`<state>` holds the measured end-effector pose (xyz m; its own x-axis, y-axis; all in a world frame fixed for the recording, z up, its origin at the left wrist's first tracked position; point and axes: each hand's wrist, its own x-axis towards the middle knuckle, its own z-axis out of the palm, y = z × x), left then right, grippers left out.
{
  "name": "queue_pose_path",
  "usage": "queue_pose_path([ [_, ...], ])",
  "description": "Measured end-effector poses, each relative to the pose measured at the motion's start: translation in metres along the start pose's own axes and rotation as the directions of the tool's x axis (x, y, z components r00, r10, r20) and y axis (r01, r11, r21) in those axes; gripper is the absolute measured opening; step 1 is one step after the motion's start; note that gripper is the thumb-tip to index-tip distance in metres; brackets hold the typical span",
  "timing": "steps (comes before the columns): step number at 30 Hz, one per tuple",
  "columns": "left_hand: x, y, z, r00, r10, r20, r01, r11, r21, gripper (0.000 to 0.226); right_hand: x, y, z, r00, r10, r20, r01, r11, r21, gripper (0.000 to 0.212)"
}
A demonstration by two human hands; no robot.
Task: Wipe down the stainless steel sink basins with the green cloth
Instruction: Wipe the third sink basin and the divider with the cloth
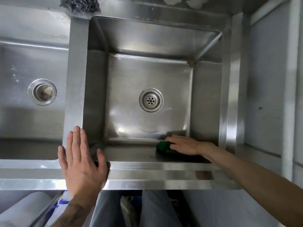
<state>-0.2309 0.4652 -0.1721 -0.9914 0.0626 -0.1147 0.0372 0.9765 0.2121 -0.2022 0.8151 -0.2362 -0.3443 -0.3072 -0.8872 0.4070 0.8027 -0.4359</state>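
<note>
- A stainless steel counter (164,174), seen from straight above, has two sink basins set side by side, with a flat steel divider (75,79) between them.
- The right basin (147,38) is deep and square and fills the middle of the view. It holds only the cloth and the hand working on it. There is a brownish patch of grime in its far right corner.
- The left basin (24,63) is cut off by the left edge of the view. A few water droplets sit on its floor.
- The left hand (82,161) lies flat, palm down, where the divider meets the front rim. Its fingers are straight and slightly spread, pointing away from the person.
- The right hand (183,145) reaches into the right basin and presses the cloth against the near wall, close to the near right corner. Its fingers lie close together and point left. The thumb cannot be seen.
- The green cloth (164,146) is bunched up, with its long axis running left to right along the near wall. Its left end pokes out past the fingertips.
- A grey steel scourer (80,4) rests on the back ledge.
- A round strainer (151,100) with small holes sits in the middle of the right basin floor.
- The left drain (42,92) is open and brownish inside.
</note>
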Motion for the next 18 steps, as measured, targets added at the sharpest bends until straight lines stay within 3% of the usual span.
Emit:
queue_pose_path([
  [5, 0.001, 0.000, -0.001, 1.000, -0.013, 0.026, 0.014, 1.000, -0.020, 0.076, 0.027, -0.002, 0.005, 0.995, 0.073, -0.070, -0.078, 0.995, -0.062, 0.038],
  [10, -0.001, 0.001, -0.004, 0.998, -0.003, 0.055, 0.004, 1.000, -0.031, 0.075, -0.026, -0.025, 0.002, 0.992, 0.085, -0.090, -0.077, 0.993, 0.087, 0.029],
  [14, -0.002, 0.018, -0.003, 0.987, 0.151, 0.063, -0.136, 0.973, -0.187, 0.062, -0.065, -0.042, 0.004, 0.978, 0.078, -0.193, -0.036, 0.977, 0.209, 0.029],
  [18, 0.000, 0.088, 0.008, 0.874, 0.338, 0.349, -0.213, 0.912, -0.350, 0.050, -0.071, -0.051, 0.009, 0.904, 0.208, -0.373, -0.015, 0.887, 0.461, 0.036],
])
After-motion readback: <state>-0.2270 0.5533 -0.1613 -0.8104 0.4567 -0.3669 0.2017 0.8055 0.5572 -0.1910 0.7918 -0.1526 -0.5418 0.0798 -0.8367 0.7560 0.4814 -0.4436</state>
